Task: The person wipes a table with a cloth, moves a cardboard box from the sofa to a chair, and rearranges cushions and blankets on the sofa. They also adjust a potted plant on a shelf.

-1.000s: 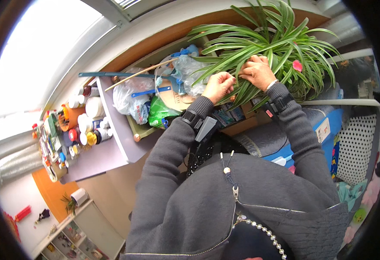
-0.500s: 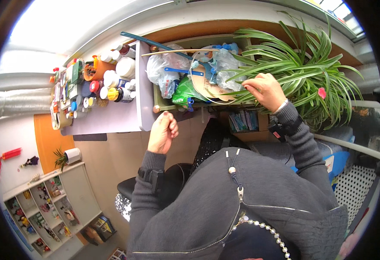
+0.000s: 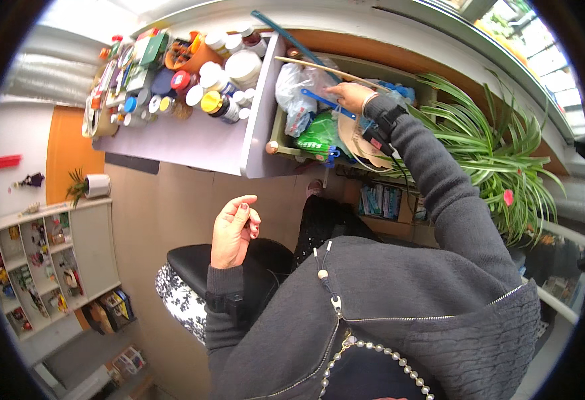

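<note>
My right hand (image 3: 351,97) reaches over a green trough-like bin (image 3: 280,137), its index finger stretched to the left and the other fingers partly hidden. Just beneath it are a crumpled clear plastic bag (image 3: 295,93) and a blue strip with holes (image 3: 326,103). Whether the fingertips touch the bag I cannot tell. My left hand (image 3: 231,233) hangs above the floor in front of a black stool, thumb and fingers curled together; anything inside them is hidden. In the bin also lie a green packet (image 3: 321,135) and a beige curved piece (image 3: 359,143). A thin stick (image 3: 332,69) crosses it.
A striped-leaf spider plant (image 3: 492,140) spreads at the right. Left of the bin, a pale tabletop (image 3: 192,152) bears several bottles and jars (image 3: 222,103). A black stool (image 3: 196,261) stands beside my left forearm, and a shelf unit (image 3: 46,260) is farther left.
My right hand has left the plant's leaves and moved left over the bin. My left hand has dropped lower, away from the table edge, its fingers still curled. The view has shifted.
</note>
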A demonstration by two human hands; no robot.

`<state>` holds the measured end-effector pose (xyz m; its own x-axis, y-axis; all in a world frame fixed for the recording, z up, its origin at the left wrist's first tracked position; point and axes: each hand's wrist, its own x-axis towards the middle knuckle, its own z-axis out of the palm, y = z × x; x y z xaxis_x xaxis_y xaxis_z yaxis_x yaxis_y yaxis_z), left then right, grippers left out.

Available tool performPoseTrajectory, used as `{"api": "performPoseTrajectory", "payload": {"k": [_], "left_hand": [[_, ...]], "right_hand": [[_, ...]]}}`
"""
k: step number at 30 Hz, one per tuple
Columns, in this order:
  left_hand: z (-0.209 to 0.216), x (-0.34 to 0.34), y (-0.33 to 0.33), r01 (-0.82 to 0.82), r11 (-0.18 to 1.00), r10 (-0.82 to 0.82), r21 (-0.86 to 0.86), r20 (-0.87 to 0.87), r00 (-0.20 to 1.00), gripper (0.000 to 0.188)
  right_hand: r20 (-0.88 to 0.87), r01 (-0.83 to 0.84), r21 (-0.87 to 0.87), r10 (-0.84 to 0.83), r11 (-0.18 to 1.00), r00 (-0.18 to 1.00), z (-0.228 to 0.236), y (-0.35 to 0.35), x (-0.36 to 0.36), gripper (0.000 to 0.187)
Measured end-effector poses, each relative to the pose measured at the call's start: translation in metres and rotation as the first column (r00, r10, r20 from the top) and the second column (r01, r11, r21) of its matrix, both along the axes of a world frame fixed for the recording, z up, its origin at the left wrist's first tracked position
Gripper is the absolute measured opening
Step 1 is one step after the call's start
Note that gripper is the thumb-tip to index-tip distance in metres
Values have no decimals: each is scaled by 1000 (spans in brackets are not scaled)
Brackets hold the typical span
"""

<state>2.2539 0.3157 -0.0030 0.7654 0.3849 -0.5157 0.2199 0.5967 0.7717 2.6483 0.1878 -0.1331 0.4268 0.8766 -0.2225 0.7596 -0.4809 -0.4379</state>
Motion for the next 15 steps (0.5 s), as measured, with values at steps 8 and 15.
{"api": "performPoseTrajectory", "payload": {"k": [8,15], "left_hand": [[8,-44,25,-335,936,332,107,47,942,24],[56,-71,71,-516,797,487,314,169,857,26]], "right_hand": [[-1,-40,344,43,938,999,18,7,-17,31],[-191,-285,261,338,922,921,70,-23,-95,24]]}}
